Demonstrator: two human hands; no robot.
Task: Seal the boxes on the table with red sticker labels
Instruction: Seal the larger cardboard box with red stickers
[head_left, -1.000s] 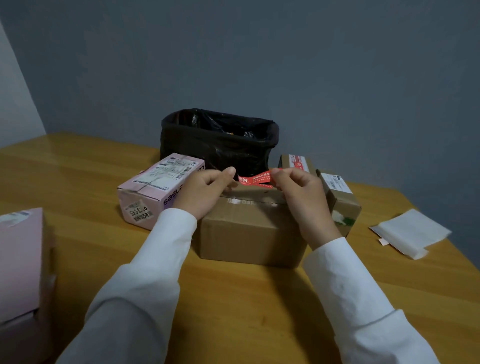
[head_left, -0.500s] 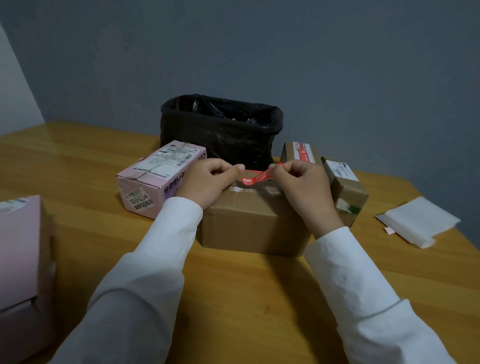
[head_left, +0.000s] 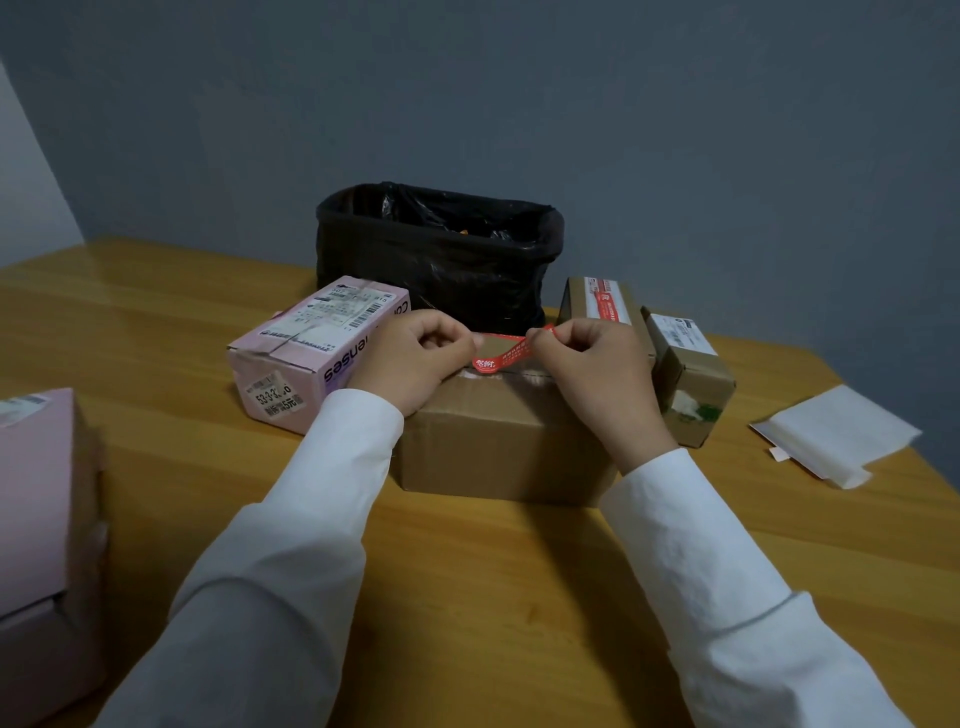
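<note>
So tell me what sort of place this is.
Probably a makeshift parcel-packing spot in a plain room, not a warehouse: shipping boxes such as the pink box and brown box crowd a wooden table, with a lined bin behind.

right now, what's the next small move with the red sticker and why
Probably lower the red sticker onto the brown box top and press it flat. Both the left hand and right hand pinch its ends, stretched just above the box's seam, not visibly stuck down yet.

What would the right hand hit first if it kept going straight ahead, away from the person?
Probably the black bin, just behind the red sticker the right hand pinches; depth is unclear, so it might clip the stickered box.
</note>
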